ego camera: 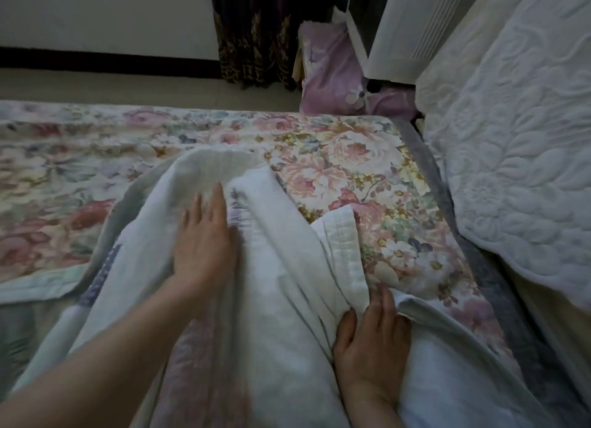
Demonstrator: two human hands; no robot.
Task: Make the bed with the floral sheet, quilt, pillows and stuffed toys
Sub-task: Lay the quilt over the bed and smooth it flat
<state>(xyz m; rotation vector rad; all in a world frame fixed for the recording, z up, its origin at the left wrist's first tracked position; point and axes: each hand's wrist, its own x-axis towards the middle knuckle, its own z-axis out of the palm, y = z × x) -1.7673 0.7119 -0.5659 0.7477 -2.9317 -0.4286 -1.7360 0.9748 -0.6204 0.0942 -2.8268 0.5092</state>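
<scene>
The floral sheet (335, 159) is spread over the bed, pink roses across its top. A bunched pale quilt (281, 267), white underside up, lies heaped on it in front of me. My left hand (204, 239) rests flat on the quilt's left fold, fingers straight and pointing away. My right hand (374, 335) lies lower right on the quilt, fingers pushed into a fold beside its stitched hem. A purple floral pillow (332, 85) leans on the floor beyond the bed's far corner. No stuffed toys are in view.
A white quilted mattress or pad (518, 146) stands close along the bed's right side, a grey strip (479, 267) between. A dark patterned curtain (256, 34) hangs at the far wall. A white slatted panel (415, 31) leans at top right. Beige floor (112, 85) lies beyond the bed.
</scene>
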